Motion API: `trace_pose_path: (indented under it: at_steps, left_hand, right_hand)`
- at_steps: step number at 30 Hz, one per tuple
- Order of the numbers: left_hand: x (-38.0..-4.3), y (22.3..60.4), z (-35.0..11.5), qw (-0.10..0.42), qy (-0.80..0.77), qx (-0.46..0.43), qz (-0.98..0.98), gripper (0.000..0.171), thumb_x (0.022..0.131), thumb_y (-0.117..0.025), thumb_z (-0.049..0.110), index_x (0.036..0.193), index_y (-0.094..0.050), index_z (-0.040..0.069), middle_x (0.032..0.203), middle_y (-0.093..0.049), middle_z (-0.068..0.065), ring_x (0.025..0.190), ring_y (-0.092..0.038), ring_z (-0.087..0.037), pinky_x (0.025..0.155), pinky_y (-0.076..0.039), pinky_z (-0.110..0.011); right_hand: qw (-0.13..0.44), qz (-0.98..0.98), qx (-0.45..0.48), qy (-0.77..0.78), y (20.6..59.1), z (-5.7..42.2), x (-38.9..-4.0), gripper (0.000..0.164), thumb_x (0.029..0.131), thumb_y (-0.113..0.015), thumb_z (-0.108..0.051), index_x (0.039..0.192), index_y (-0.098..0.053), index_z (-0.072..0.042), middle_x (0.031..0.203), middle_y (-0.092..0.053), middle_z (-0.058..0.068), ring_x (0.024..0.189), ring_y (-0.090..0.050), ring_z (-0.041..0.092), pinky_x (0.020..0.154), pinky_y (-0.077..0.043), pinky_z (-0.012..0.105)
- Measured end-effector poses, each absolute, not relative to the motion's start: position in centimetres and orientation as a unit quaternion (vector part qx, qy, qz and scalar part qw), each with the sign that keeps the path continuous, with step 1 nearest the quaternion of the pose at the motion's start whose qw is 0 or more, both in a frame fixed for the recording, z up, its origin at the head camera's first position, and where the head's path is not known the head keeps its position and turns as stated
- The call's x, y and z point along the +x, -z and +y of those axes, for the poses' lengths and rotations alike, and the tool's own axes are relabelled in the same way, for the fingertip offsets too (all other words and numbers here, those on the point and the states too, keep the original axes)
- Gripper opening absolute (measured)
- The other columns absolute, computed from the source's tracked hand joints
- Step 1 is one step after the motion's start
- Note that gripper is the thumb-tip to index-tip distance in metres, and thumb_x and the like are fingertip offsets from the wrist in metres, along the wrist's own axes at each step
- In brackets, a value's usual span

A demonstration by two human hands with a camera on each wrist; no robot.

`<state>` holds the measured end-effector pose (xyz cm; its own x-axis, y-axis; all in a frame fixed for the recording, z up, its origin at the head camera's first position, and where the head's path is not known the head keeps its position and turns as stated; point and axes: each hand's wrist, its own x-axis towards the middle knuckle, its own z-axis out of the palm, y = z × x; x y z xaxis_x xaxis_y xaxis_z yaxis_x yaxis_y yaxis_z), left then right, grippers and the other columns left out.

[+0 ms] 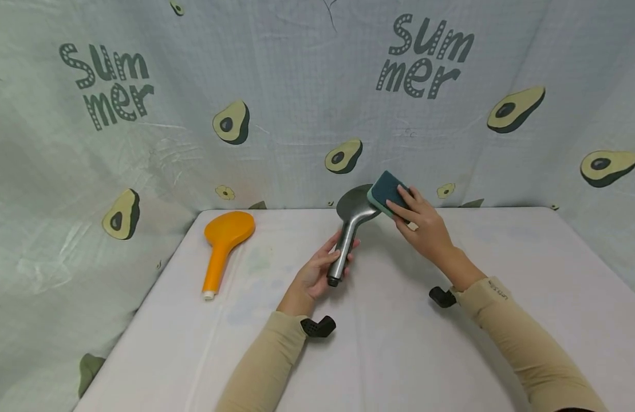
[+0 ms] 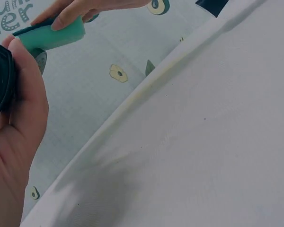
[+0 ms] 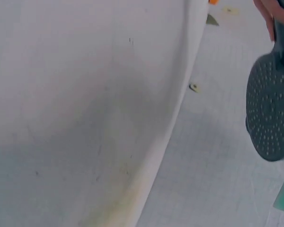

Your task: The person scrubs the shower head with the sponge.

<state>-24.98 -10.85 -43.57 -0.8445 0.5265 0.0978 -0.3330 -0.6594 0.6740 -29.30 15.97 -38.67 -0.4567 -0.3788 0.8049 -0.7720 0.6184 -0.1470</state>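
A grey shower head (image 1: 354,205) is held up over the far part of the table. My left hand (image 1: 317,271) grips it by its shiny handle, the round head pointing away from me. In the right wrist view the nozzle side of the shower head (image 3: 270,109) shows its many small dots. My right hand (image 1: 426,228) holds a sponge (image 1: 389,193), dark blue on top and light green below, right at the right rim of the head. The left wrist view shows the sponge's green side (image 2: 61,37) beyond my left hand (image 2: 23,104).
An orange shower head (image 1: 229,229) with a white handle end lies on the white-covered table (image 1: 276,355), to the left. Behind the table's far edge hangs a curtain (image 1: 296,86) printed with avocados and lettering. A black device sits at each wrist.
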Motion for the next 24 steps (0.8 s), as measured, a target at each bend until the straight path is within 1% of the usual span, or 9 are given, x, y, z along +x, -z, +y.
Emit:
trace_pose_path:
  at_steps: [3,8,11,14,18,20,22,24]
  left_hand:
    - [-25.1,43.6,-10.9,0.241,-0.901,0.146,0.328,0.061,0.108,-0.040,-0.001,0.164,-0.021,0.012,0.133,-0.062,-0.009,0.095,-0.066,-0.013,0.070,-0.058,-0.025]
    - [-25.1,43.6,-11.0,0.243,-0.903,0.141,0.323,0.058,0.109,-0.031,0.000,0.164,-0.016,0.007,0.132,-0.061,-0.010,0.093,-0.065,-0.012,0.071,-0.058,-0.024]
    - [-24.9,43.6,-11.1,0.248,-0.902,0.145,0.323,0.057,0.109,-0.027,0.000,0.164,-0.012,0.005,0.131,-0.062,-0.009,0.092,-0.065,-0.011,0.072,-0.058,-0.023]
    - [-24.7,43.6,-11.2,0.253,-0.901,0.152,0.319,0.057,0.109,-0.027,0.001,0.164,-0.010,0.005,0.131,-0.062,-0.008,0.091,-0.065,-0.012,0.072,-0.058,-0.023]
    - [-24.7,43.7,-11.3,0.251,-0.902,0.160,0.313,0.057,0.110,-0.033,0.001,0.163,-0.013,0.004,0.131,-0.064,-0.009,0.092,-0.067,-0.013,0.073,-0.058,-0.024]
    - [-24.8,43.7,-11.3,0.248,-0.903,0.164,0.310,0.057,0.110,-0.035,0.001,0.163,-0.016,0.003,0.131,-0.064,-0.010,0.093,-0.067,-0.013,0.073,-0.058,-0.024]
    - [-24.9,43.7,-11.2,0.251,-0.904,0.167,0.304,0.056,0.110,-0.034,0.001,0.163,-0.017,0.004,0.131,-0.063,-0.011,0.093,-0.067,-0.013,0.073,-0.058,-0.024]
    - [-24.9,43.7,-11.2,0.255,-0.904,0.169,0.298,0.055,0.110,-0.032,0.001,0.163,-0.017,0.004,0.132,-0.063,-0.011,0.093,-0.067,-0.013,0.073,-0.058,-0.024]
  right_hand:
    - [0.391,-0.802,0.386,-0.236,38.8,15.3,-28.9,0.044,0.078,-0.083,0.008,0.120,-0.075,0.000,0.138,-0.057,0.030,0.129,-0.048,0.058,0.097,-0.044,0.071]
    - [0.390,-0.763,0.482,-0.185,39.2,13.8,-28.2,0.049,0.072,-0.087,0.006,0.119,-0.076,-0.003,0.132,-0.061,0.030,0.124,-0.052,0.058,0.096,-0.046,0.068]
    - [0.386,-0.755,0.500,-0.175,39.3,13.6,-28.2,0.053,0.069,-0.088,0.006,0.119,-0.076,-0.004,0.132,-0.062,0.029,0.123,-0.053,0.057,0.097,-0.047,0.066]
    - [0.387,-0.766,0.477,-0.189,39.3,14.3,-28.7,0.051,0.069,-0.087,0.008,0.118,-0.076,-0.003,0.132,-0.062,0.029,0.123,-0.053,0.057,0.096,-0.047,0.067]
    - [0.391,-0.788,0.413,-0.236,39.2,15.6,-29.5,0.044,0.075,-0.084,0.011,0.117,-0.076,0.002,0.134,-0.060,0.030,0.126,-0.051,0.057,0.095,-0.047,0.068]
    - [0.393,-0.798,0.373,-0.263,39.2,16.0,-29.7,0.042,0.077,-0.082,0.012,0.118,-0.075,0.003,0.136,-0.059,0.029,0.129,-0.050,0.054,0.096,-0.047,0.067]
    - [0.397,-0.802,0.344,-0.282,39.1,16.1,-29.6,0.041,0.079,-0.081,0.012,0.118,-0.074,0.004,0.136,-0.059,0.028,0.131,-0.049,0.052,0.096,-0.047,0.066]
    - [0.401,-0.799,0.344,-0.286,39.0,15.8,-29.2,0.041,0.078,-0.081,0.012,0.117,-0.075,0.003,0.136,-0.059,0.028,0.131,-0.049,0.052,0.096,-0.047,0.067]
